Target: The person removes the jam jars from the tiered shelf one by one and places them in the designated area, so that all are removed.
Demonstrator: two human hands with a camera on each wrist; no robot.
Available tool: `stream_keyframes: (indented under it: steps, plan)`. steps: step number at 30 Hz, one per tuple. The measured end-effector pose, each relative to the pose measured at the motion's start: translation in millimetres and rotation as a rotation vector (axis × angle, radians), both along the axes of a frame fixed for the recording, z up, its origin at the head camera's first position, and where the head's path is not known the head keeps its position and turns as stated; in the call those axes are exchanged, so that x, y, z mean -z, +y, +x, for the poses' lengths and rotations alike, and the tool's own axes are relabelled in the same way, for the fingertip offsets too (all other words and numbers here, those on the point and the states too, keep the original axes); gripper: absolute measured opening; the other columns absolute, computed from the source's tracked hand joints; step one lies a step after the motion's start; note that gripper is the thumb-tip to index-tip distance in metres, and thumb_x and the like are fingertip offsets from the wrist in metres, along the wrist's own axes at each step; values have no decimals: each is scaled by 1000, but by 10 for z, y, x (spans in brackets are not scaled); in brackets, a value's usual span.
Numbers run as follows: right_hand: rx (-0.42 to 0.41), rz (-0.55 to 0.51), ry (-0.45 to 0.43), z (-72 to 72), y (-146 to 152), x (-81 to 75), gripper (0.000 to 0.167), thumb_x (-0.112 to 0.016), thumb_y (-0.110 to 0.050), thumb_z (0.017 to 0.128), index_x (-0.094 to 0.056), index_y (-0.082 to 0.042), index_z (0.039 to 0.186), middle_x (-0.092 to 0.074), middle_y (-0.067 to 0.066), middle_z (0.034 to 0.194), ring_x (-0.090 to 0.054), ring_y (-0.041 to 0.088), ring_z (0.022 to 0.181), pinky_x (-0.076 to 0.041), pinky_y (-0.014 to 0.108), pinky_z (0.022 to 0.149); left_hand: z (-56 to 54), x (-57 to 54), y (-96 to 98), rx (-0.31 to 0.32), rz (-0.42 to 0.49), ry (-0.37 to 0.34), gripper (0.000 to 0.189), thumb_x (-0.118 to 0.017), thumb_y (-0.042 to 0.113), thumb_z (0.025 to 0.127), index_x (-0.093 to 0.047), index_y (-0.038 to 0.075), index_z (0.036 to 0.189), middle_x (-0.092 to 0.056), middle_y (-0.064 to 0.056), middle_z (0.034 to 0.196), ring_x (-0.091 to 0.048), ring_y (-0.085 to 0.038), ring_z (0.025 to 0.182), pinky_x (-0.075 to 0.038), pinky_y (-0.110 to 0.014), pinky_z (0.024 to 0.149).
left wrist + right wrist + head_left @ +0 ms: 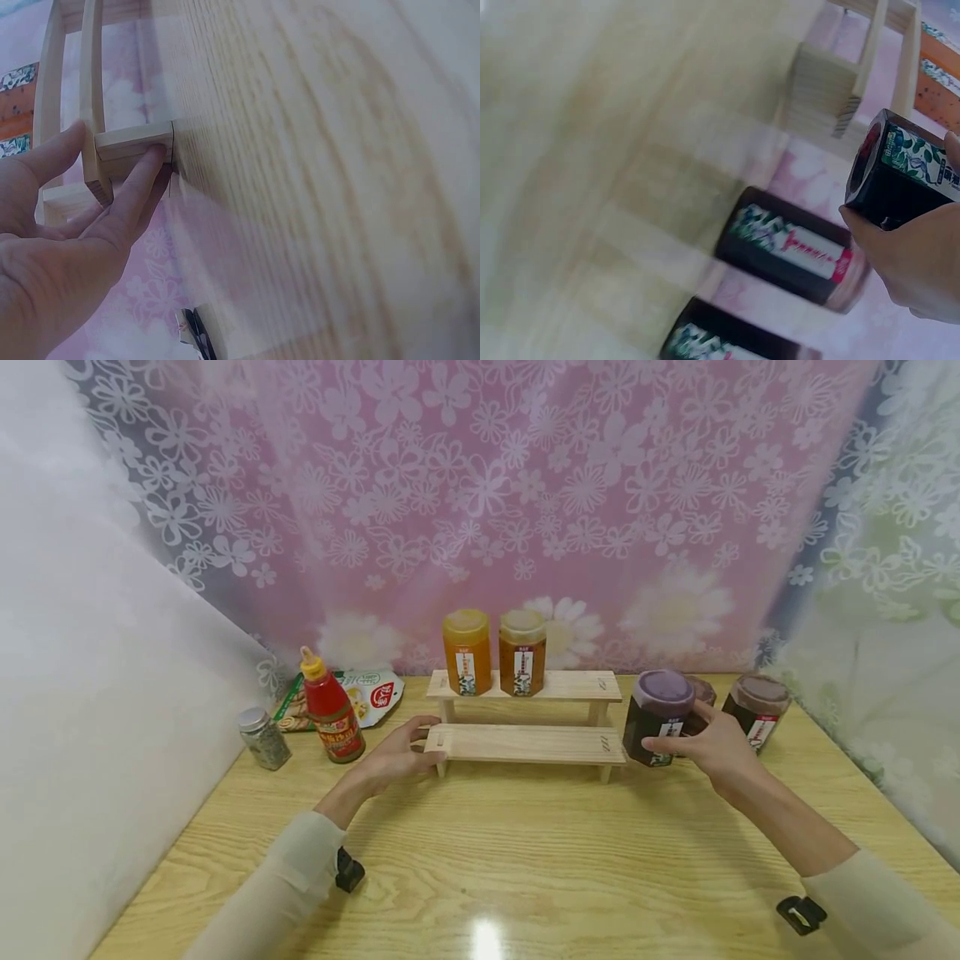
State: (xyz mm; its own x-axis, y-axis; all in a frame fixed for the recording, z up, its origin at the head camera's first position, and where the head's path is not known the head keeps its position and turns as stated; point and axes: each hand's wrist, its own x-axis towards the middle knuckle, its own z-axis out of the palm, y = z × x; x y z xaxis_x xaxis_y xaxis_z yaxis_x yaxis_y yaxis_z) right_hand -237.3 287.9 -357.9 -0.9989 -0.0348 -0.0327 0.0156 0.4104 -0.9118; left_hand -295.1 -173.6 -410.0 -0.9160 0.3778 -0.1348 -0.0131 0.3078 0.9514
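A two-tier wooden rack (525, 743) stands mid-table. My left hand (393, 756) grips the left end of its lower tier, with the thumb on the board and fingers below by the leg (139, 142). In my right hand (720, 747) is a dark jar (643, 722) with a purple lid, held off the table just right of the rack. The right wrist view shows the jar's base (864, 161) raised above the tabletop. On the upper tier stand an orange jar (468, 664) and an amber jar (522, 667), side by side.
Two more dark jars stand at the right, one (753, 714) in plain sight, the other (701, 689) partly behind my right hand. To the left are a red sauce bottle (335, 718), a small shaker jar (264, 739) and a food packet (378, 693). A floral curtain (480, 510) hangs behind.
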Motion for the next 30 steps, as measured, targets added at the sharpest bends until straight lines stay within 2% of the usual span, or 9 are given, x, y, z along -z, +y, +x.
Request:
stream_keyframes:
  steps: [4,9,18,25,30]
  plan:
    - [11,1,-27,59,134,94,106,-82,-26,92,-10,4,165,-18,35,166,-19,54,151,-30,69,117,9,7,9,0,-5,3,71,-70,10,100,-31,7,159,-38,-27,158,-56,-38,131,-58,-44,100]
    - [18,16,-34,113,291,182,100,-80,-27,95,-15,6,163,-26,35,162,-27,53,148,-32,67,116,12,-2,9,4,-10,7,71,-70,10,100,-31,7,159,-37,-26,158,-55,-39,132,-58,-44,100]
    - [27,97,-77,201,656,304,108,-79,-30,96,-3,10,162,-12,40,163,-13,61,148,-26,72,116,4,1,3,6,-10,0,72,-70,11,100,-30,7,160,-36,-26,159,-52,-41,136,-57,-45,101]
    - [19,175,-66,207,899,367,106,-77,-30,97,-4,12,161,-16,43,160,-19,64,145,-30,74,111,7,-15,-2,-7,-5,-9,72,-70,10,100,-30,7,160,-34,-26,160,-48,-42,139,-56,-47,102]
    - [28,153,-83,217,1023,378,108,-76,-27,97,3,9,162,-9,41,163,-15,64,145,-28,74,112,4,-24,9,-1,3,-15,73,-70,9,100,-29,6,160,-35,-26,159,-48,-42,138,-56,-47,102]
